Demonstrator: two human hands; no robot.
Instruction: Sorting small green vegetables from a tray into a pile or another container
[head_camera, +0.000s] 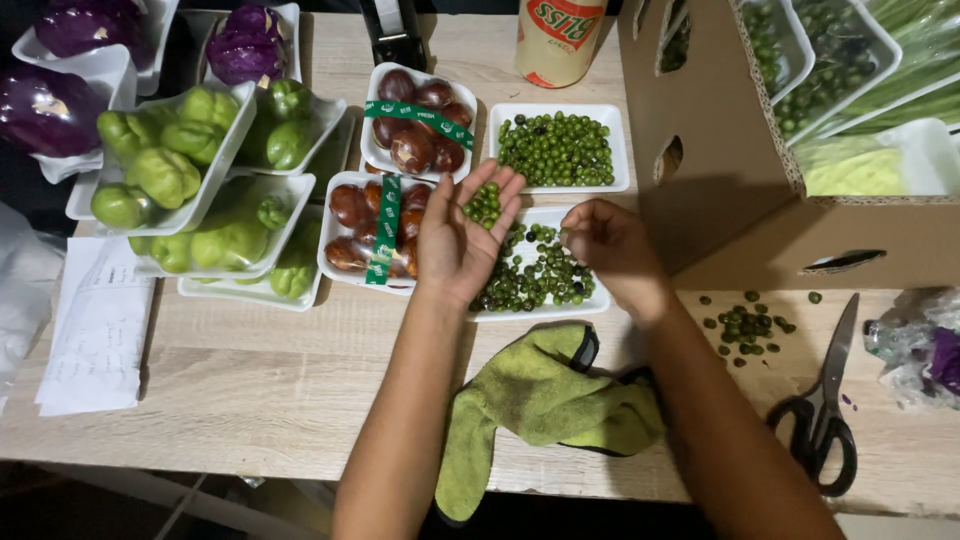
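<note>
Open left hand (462, 235) cups small green berries (484, 204) — right hand (607, 243) pinching.

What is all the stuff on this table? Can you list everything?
small round berries: a handful, green, in the left palm
near berry tray: one, white, under both hands
far berry tray: one, white, full of green berries
brown fruit trays: two, white with green bands, left of the berries
pale green fruit trays: several, white, at the table's left
purple vegetables: a few, in trays, far left corner
loose berries: a scatter, green, right of the near tray
cloth: one, yellow-green, near table edge
scissors: one pair, black handles, right side
cardboard box: one, brown, holding packed greens
can: one, cream and red, far edge
papers: a stack, white, left edge
left hand: palm up, cupping berries
right hand: fingers pinched over the near tray
</note>
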